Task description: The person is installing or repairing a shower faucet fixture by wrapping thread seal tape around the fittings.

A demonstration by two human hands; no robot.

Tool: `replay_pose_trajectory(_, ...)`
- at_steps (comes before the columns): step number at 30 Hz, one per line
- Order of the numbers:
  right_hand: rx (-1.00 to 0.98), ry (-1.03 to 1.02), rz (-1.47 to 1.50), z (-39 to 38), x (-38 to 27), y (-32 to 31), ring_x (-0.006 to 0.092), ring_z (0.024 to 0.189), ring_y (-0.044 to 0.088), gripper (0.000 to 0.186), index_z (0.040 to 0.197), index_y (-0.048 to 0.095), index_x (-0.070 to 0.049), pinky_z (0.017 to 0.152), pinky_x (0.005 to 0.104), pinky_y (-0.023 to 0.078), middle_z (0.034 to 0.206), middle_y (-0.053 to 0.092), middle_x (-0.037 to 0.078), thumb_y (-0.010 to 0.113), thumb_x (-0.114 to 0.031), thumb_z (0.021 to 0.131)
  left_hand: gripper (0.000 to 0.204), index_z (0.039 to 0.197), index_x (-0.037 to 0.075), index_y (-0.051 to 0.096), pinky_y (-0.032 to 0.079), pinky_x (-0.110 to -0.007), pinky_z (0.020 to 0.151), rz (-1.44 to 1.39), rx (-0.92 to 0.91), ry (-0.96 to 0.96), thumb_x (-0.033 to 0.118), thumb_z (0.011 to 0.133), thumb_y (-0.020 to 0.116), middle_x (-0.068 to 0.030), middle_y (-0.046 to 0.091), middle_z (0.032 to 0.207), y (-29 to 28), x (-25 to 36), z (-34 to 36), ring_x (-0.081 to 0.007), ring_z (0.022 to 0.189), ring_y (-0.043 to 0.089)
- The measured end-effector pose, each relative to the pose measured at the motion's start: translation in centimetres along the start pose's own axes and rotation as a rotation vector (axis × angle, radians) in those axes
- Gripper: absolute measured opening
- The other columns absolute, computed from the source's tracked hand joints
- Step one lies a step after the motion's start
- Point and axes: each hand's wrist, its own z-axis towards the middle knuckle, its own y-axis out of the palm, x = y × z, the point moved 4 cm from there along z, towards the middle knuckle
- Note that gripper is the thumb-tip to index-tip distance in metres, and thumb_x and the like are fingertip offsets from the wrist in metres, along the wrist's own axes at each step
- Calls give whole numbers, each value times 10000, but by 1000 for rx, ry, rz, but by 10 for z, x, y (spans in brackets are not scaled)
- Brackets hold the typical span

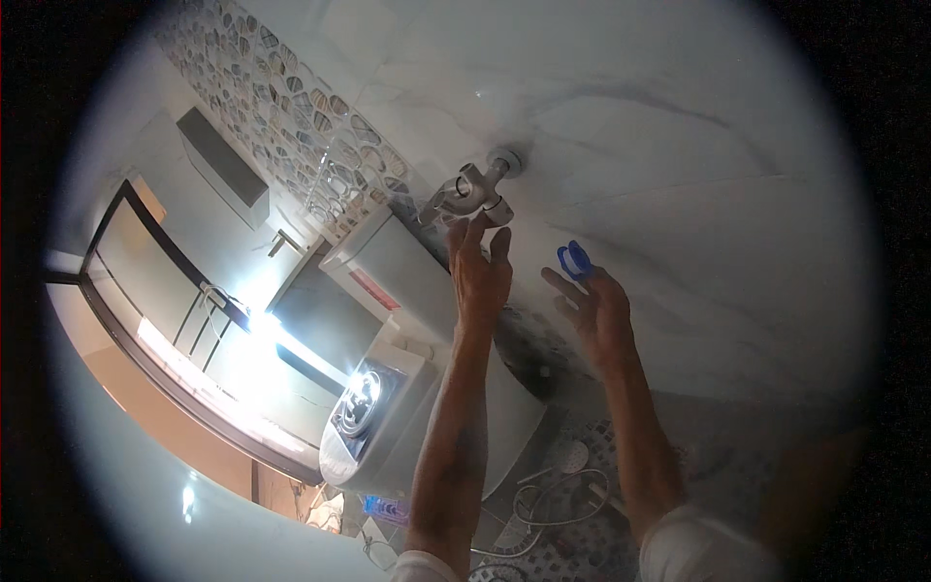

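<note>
A metal wall tap (472, 191) juts from the marbled white wall on a round flange. My left hand (480, 281) reaches up to it from below, its fingers closed against the tap's lower outlet, with the fingertips partly hidden. To the right and a little lower, my right hand (603, 315) pinches a small blue spool of white thread seal tape (574, 260) near the fingertips, while its other fingers stretch out toward the left. The spool is apart from the tap. I cannot make out any strip of tape between them.
Below and left of the tap stands a white toilet cistern (393, 257). A coiled metal hose in a package (361, 405) lies on the toilet lid. A white hose (524, 497) and a shower head (570, 454) lie on the patterned floor. A bright light glares at the left.
</note>
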Motion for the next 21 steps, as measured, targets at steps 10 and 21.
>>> replay_pose_trajectory(10, 4, -40, 2, 3, -12, -4, 326, 1145, 590, 232, 1001, 588, -55, 758, 358, 490, 1108, 616, 89, 619, -253, 884, 440, 1306, 33, 397, 469, -466, 761, -280, 71, -223, 39, 889, 537, -218, 611, 972, 17, 63, -11, -396, 950, 600)
replay_pose_trajectory(21, 27, -28, 5, 1, -14, -2, 323, 1097, 620, 236, 1006, 574, -49, 722, 351, 526, 1126, 606, 113, 650, -215, 857, 269, 1093, 54, 615, 506, -453, 727, 143, -89, 280, 75, 825, 620, -169, 641, 913, -17, 94, 43, -361, 841, 639)
